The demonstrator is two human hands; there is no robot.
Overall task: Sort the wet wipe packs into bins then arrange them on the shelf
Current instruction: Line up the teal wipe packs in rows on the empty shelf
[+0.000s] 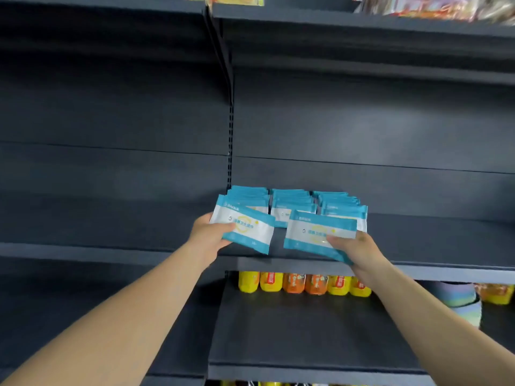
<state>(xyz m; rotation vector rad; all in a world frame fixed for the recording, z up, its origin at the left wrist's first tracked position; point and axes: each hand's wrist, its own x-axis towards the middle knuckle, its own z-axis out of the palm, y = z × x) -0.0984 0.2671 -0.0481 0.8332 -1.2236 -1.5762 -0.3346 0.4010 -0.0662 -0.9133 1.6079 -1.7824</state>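
Wet wipe packs (292, 203) stand in three rows on the dark shelf (418, 240). Both arms reach forward and up: the left hand (207, 235) pinches one tilted pack (245, 229), and the right hand (354, 247) grips another pack (317, 232), both in front of the rows.

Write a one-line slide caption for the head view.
Left hand and right hand each hold a wipe pack at three shelf rows.

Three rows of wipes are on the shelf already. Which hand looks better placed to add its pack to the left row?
Probably the left hand. Its wet wipe pack already overlaps the left row, while the right hand holds its pack before the right-hand rows.
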